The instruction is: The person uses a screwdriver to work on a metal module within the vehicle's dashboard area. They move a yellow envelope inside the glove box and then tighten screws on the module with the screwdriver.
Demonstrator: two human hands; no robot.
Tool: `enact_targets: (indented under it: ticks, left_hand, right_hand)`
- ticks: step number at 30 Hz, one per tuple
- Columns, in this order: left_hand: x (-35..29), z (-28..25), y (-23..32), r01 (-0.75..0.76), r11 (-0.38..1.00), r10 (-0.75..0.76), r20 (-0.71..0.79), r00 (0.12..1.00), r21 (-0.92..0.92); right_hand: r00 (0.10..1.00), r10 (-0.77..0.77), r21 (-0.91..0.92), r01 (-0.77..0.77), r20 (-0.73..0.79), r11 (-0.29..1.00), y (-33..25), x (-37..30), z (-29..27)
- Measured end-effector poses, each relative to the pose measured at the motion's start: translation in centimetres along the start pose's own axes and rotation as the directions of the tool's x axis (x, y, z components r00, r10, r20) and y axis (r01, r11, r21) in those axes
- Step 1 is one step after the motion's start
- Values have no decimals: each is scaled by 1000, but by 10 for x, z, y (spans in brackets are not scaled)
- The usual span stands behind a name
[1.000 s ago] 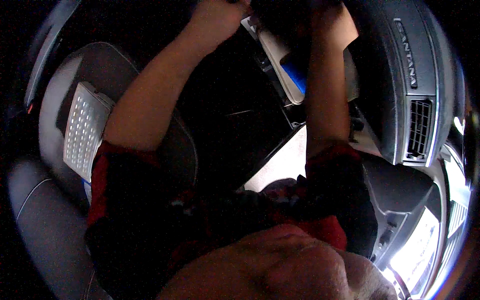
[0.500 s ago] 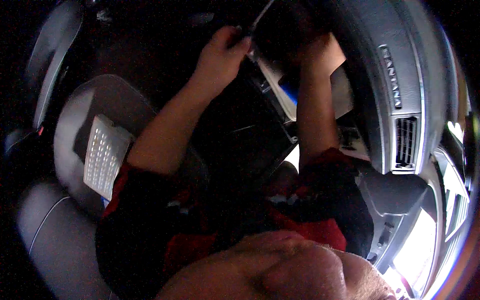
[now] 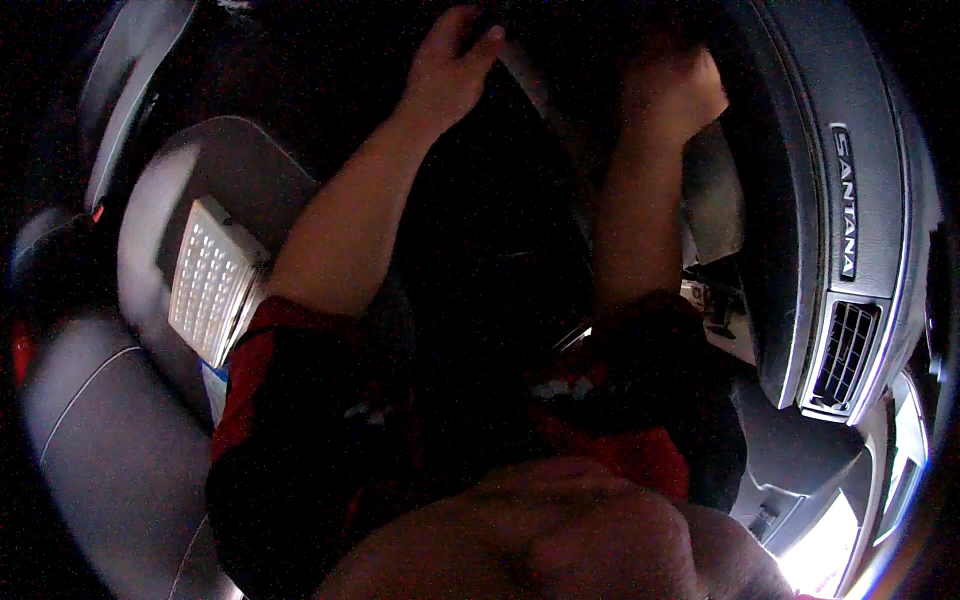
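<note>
My left hand (image 3: 455,75) reaches to the top of the dark footwell, its thumb and first finger curled toward each other. A dark thing seems to lie between them, too dim to make out. Beside the dashboard, my right hand (image 3: 680,95) is bent at the wrist; its fingers sink into shadow, and whatever they touch is hidden. Between the hands runs a faint pale strip or edge (image 3: 530,80). Below the right hand, a greyish panel (image 3: 715,200) shows under the dashboard.
The car dashboard (image 3: 870,200) with an air vent (image 3: 845,355) curves along the right. A door (image 3: 790,450) is at lower right. On the grey seat (image 3: 150,230) at left lies a pale case (image 3: 210,285) with rows of small cells, with something blue and white (image 3: 215,385) under it.
Both hands sit higher in the picture, and the dashboard has shifted right and down. The footwell is darker; the thin rod by my left hand and the blue patch near my right forearm no longer show.
</note>
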State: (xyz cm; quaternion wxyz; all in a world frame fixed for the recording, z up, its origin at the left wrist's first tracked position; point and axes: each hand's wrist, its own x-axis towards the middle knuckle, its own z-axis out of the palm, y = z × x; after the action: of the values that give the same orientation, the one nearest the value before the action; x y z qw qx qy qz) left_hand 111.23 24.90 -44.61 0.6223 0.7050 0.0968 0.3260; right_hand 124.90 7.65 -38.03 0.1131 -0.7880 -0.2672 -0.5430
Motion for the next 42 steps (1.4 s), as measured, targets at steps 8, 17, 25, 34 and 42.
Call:
enact_targets:
  ticks: [8,17,25,34,42]
  left_hand:
    - [-9,-5,37,56,998,-56,56,997,13]
    - [-14,2,45,86,996,-87,-24,996,-38]
    - [-15,4,65,113,930,-146,-66,987,-350]
    - [15,5,65,199,919,-253,-125,959,-340]
    - [6,17,38,400,829,-389,109,915,-391]
  right_hand:
    - [991,75,21,-77,111,997,-13,16,-17]
    - [988,48,75,-60,147,995,-32,25,-40]
    - [822,102,670,-378,561,-639,-62,30,-57]
    - [763,379,851,-462,524,-248,-96,54,-65]
    - [849,308,879,-471,429,76,-62,38,-39]
